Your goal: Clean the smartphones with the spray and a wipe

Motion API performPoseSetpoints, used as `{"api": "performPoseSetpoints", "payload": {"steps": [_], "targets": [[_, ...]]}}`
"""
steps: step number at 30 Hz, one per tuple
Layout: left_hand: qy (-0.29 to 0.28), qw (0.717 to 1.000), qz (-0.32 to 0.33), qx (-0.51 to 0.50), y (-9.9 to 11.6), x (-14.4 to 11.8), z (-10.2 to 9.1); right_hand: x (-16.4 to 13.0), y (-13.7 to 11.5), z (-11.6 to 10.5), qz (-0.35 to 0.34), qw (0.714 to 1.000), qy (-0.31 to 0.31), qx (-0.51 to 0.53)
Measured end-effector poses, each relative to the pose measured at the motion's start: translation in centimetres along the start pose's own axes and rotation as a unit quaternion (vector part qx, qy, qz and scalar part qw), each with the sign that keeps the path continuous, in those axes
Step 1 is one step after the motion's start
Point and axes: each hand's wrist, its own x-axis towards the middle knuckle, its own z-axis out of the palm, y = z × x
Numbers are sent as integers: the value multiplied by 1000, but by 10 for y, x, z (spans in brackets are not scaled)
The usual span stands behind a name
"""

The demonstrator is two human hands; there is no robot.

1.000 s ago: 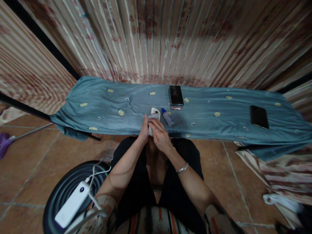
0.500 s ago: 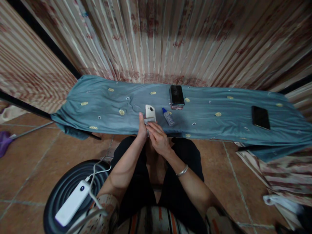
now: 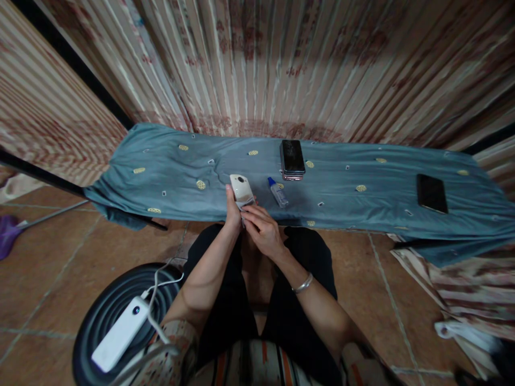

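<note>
A white smartphone point(image 3: 242, 188) with a dark round camera near its top is held back-up over the front of the cloth. My left hand point(image 3: 233, 212) is closed around its left side, thumb along the edge. My right hand point(image 3: 262, 229) presses a greyish cloth point(image 3: 245, 204) against the phone's lower part, fingers together. The phone's bottom end is hidden by the hands. Just right of them lies a small clear bottle point(image 3: 279, 195) with a blue cap. Behind the bottle is a stack of phones point(image 3: 292, 157), the top one black.
A teal patterned cloth point(image 3: 193, 166) covers the long narrow table. One black phone point(image 3: 432, 193) lies at its right end. Pleated curtains point(image 3: 249, 80) hang behind. On a round black stool point(image 3: 86, 332) at lower left rests a white power bank point(image 3: 120, 333) with a cable.
The phone has tilted and its top has shifted left. The cloth and my right fingers have moved slightly down along it. Bottle and stack have stayed put.
</note>
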Motion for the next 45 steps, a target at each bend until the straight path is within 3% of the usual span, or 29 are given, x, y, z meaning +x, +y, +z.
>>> {"api": "performPoseSetpoints", "payload": {"steps": [15,24,34,45], "targets": [[-33,998,-3,-55,-4,0,2,7,1,0,-4,996,33,-82],[-24,996,31,-75,-1,4,3,5,6,-6,24,995,26,-88],[-69,992,42,-97,1,7,-2,-2,23,-15,71,996,25,-47],[-72,994,34,-77,-2,8,-3,-1,33,-8,54,995,20,-80]]}}
